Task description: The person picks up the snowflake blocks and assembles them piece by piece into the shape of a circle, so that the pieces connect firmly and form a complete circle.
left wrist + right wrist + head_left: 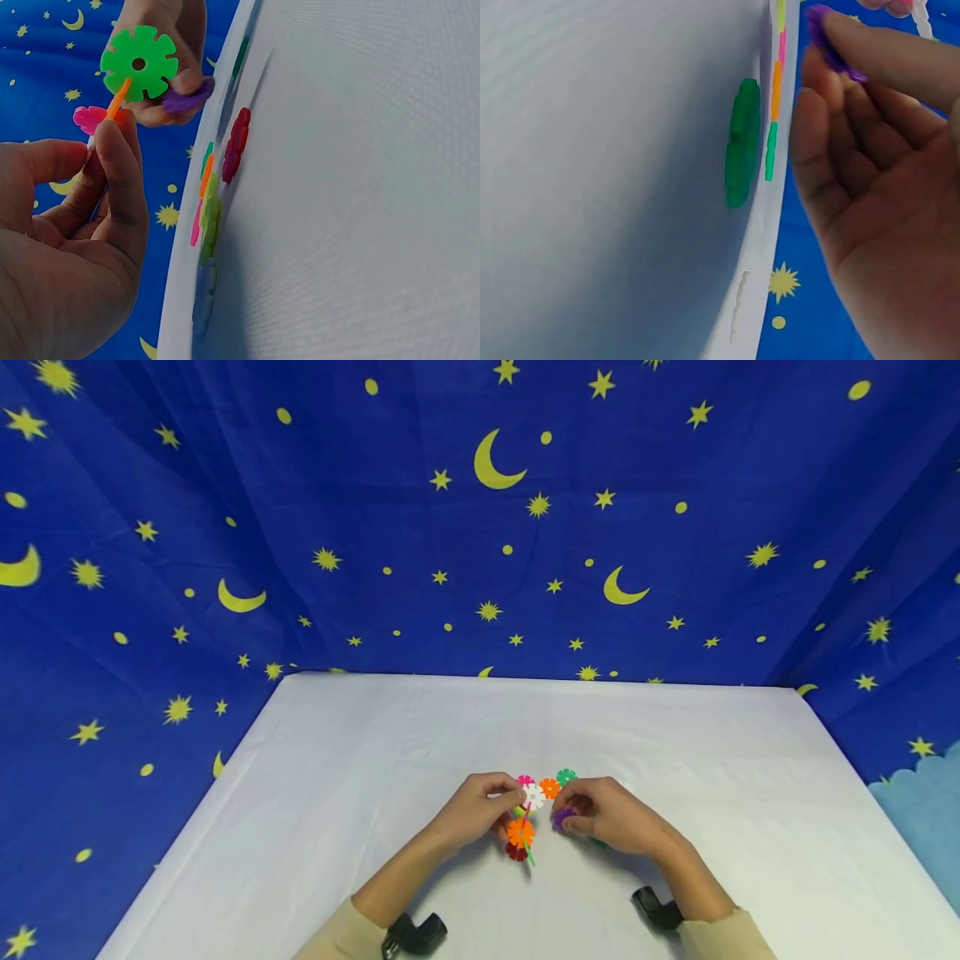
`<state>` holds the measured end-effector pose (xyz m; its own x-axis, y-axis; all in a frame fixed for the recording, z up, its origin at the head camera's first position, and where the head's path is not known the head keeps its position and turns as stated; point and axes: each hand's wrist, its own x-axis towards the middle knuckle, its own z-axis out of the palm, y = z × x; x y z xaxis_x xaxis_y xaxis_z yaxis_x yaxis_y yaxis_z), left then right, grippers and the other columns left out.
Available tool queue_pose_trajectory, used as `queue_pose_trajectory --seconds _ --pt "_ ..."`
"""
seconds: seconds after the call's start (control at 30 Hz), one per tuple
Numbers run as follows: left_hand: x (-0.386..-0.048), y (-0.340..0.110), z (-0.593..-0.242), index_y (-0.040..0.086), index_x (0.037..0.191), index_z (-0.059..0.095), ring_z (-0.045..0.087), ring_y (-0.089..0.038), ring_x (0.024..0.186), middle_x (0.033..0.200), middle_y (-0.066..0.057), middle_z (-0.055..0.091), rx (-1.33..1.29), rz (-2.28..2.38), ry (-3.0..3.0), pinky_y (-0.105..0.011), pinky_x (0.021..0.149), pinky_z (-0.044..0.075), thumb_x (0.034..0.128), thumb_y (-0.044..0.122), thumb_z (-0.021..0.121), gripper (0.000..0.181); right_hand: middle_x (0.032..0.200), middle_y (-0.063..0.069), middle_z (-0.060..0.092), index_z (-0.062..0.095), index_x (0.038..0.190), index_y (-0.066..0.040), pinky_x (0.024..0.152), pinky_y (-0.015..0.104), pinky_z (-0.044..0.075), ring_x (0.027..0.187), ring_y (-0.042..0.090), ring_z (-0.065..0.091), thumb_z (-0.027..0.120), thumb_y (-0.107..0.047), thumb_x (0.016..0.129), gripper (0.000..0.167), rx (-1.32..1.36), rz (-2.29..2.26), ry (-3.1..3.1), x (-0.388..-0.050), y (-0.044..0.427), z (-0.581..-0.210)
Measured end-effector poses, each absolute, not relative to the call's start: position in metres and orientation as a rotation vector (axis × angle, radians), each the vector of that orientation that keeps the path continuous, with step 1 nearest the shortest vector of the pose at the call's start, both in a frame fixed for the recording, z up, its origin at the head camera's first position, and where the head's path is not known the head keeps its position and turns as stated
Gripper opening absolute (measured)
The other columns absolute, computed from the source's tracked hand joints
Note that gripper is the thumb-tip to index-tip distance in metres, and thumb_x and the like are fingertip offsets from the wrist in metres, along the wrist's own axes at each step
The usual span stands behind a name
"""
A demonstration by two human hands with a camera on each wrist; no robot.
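My left hand (480, 810) pinches a joined cluster of notched plastic discs between thumb and fingers. In it are a white disc (537, 792), an orange disc (516, 828), a green disc (156, 60) and a pink disc (90, 119); the green one stands slotted onto the edge-on orange one. To the right, and apart from the cluster, a single purple disc (562, 819) is pinched by my right hand (618, 817). Its thumb covers part of that disc. The left fingers hide part of the white disc.
Loose discs lie flat on the white-covered table (360, 735): orange (551, 792), green (567, 772), dark red (516, 853) and dark green (740, 142) among several. Behind stands a blue curtain (420, 527) with moons and stars. Black wrist devices (420, 935) sit by both forearms.
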<state>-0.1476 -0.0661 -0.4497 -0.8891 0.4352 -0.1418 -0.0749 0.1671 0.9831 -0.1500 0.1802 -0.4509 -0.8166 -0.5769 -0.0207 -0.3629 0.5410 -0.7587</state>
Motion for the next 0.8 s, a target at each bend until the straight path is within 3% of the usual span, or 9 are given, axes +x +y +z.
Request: queue_pose_trajectory --seconds 0.23,0.6,0.8 --pt "-0.147 -0.065 -0.449 0.007 0.094 0.068 0.058 -0.019 0.062 0.089 -0.013 0.061 0.343 1.768 2.062 -0.039 0.054 0.056 0.0946 0.021 0.062 0.016 0.085 -0.009 0.064 0.065 0.092 -0.019 0.066 0.027 0.052 0.073 0.014 0.059 0.073 -0.014 0.086 0.011 -0.673 -1.331 2.608 -0.15 0.177 -0.448" --pt "-0.148 -0.066 -0.45 0.004 0.094 0.068 0.057 -0.016 0.06 0.088 -0.013 0.063 0.383 1.791 2.043 -0.038 0.053 0.055 0.0944 0.02 0.062 0.018 0.093 -0.003 0.065 0.065 0.088 -0.013 0.082 0.032 0.053 0.085 0.015 0.063 0.073 -0.006 0.085 0.011 -0.609 -1.576 2.578 -0.148 0.173 -0.441" --pt "-0.147 -0.066 -0.45 0.006 0.094 0.069 0.057 -0.017 0.06 0.088 -0.013 0.063 0.386 1.785 2.054 -0.043 0.054 0.055 0.0945 0.021 0.062 0.017 0.093 0.003 0.066 0.064 0.091 -0.008 0.08 0.038 0.053 0.086 0.024 0.064 0.07 0.0 0.086 0.012 -0.596 -1.566 2.587 -0.137 0.165 -0.42"
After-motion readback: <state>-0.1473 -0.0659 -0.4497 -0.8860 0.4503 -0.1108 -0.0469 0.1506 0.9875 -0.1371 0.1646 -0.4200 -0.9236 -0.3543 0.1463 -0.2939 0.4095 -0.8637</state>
